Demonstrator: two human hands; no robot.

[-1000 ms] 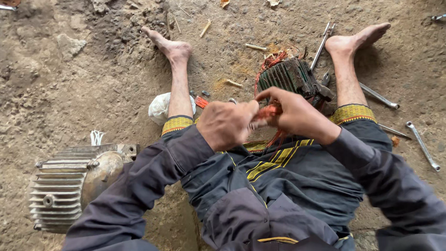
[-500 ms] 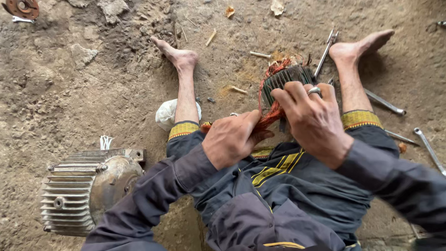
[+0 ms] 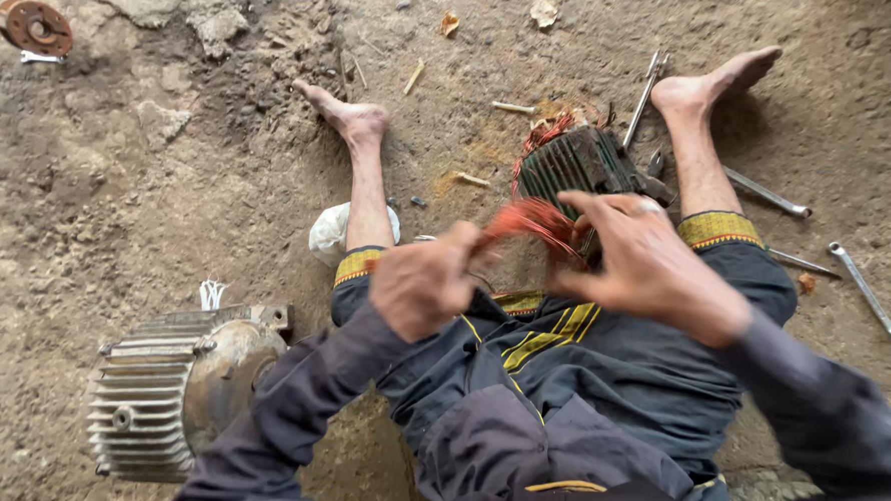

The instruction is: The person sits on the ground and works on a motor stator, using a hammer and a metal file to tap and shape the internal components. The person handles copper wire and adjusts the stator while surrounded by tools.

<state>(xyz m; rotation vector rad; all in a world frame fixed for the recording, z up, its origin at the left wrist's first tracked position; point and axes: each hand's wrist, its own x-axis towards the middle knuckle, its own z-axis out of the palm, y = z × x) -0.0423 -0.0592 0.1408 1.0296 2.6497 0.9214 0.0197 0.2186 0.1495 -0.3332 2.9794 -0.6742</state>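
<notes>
A bare dirt floor [image 3: 117, 196] carries everything. On it lie a finned motor housing [image 3: 174, 394], wrenches [image 3: 867, 292], a rusty flange [image 3: 37, 27] and a wound stator [image 3: 574, 166].

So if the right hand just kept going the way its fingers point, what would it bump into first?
Probably the bundle of copper wire just ahead of the right hand, then the left hand gripping it; depth is hard to judge.

The hands are drawn apart: the left hand [image 3: 426, 288] is pulled back left with a bundle of copper wire [image 3: 527, 222] pinched in it, while the right hand [image 3: 645, 264] is shifted right, fingers spread, off the stator [image 3: 574, 164].
</notes>
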